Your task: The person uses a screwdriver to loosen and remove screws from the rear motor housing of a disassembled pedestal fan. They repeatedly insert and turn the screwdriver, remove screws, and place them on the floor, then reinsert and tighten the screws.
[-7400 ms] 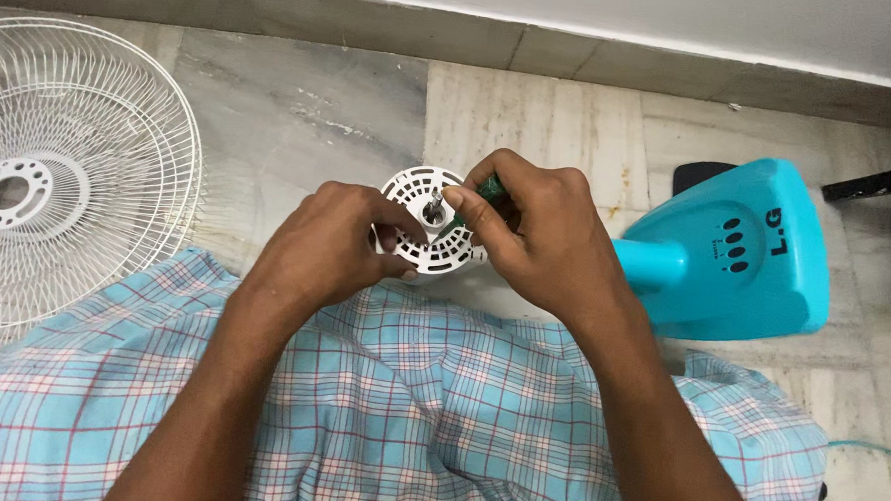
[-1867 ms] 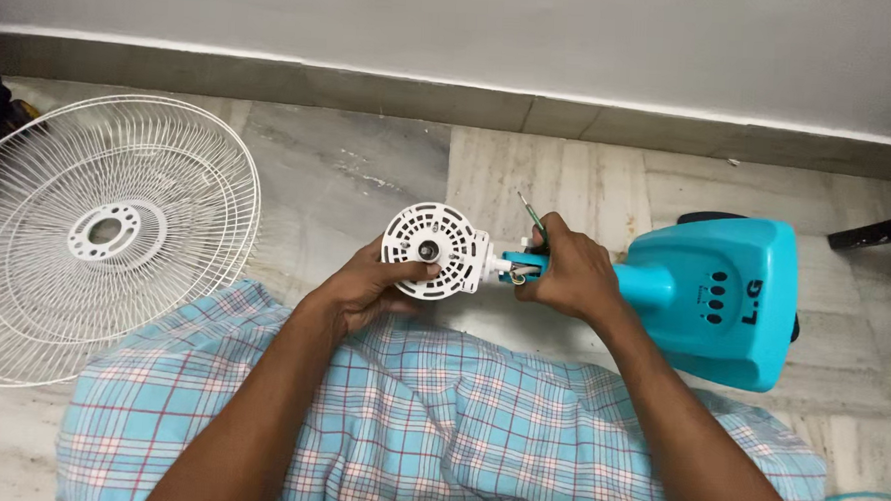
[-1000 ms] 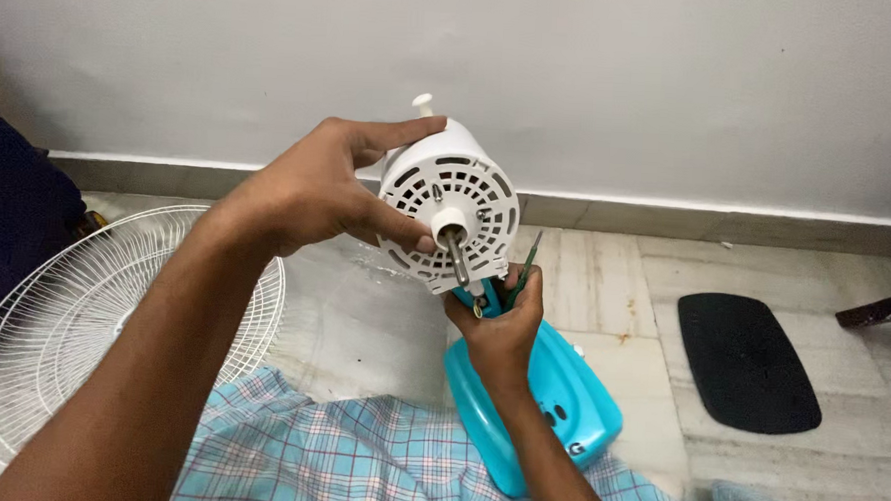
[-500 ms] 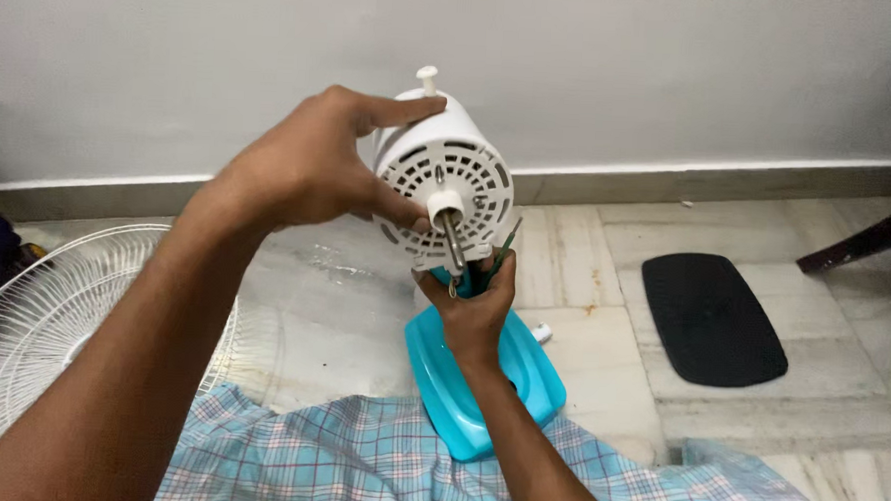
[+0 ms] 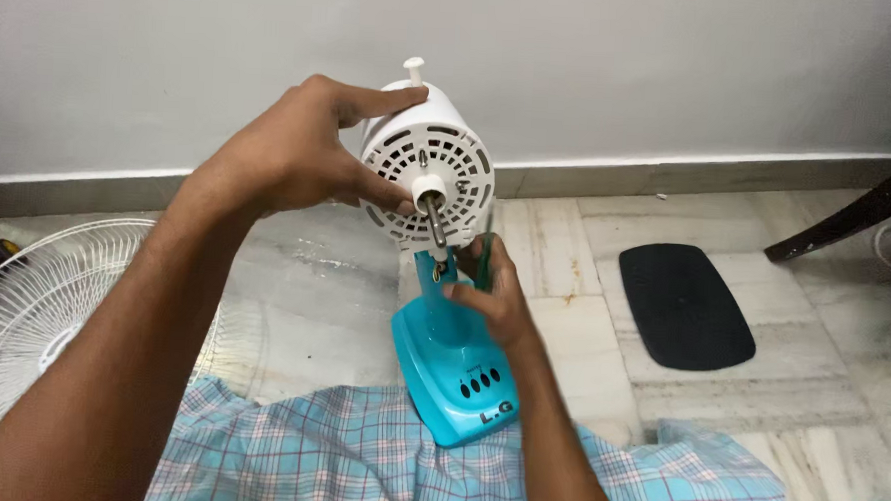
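Even, soft indoor light, no hard shadows; my left hand (image 5: pixel 299 159) sharp, slight glare on floor tiles (image 5: pixel 586 237), edges w/ mild wide-angle bend.

White motor housing (image 5: pixel 429 170), turquoise fan base (image 5: pixel 455 371) (black buttons), blue plaid cloth (image 5: pixel 356 457).

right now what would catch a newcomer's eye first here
The white motor housing held up in the middle of the view, its metal shaft pointing toward the camera, gripped by the left hand. Just below it, the right hand holds the neck of the bright turquoise fan base above the checked cloth. A white wire grille lies on the floor at left, a black pad at right.
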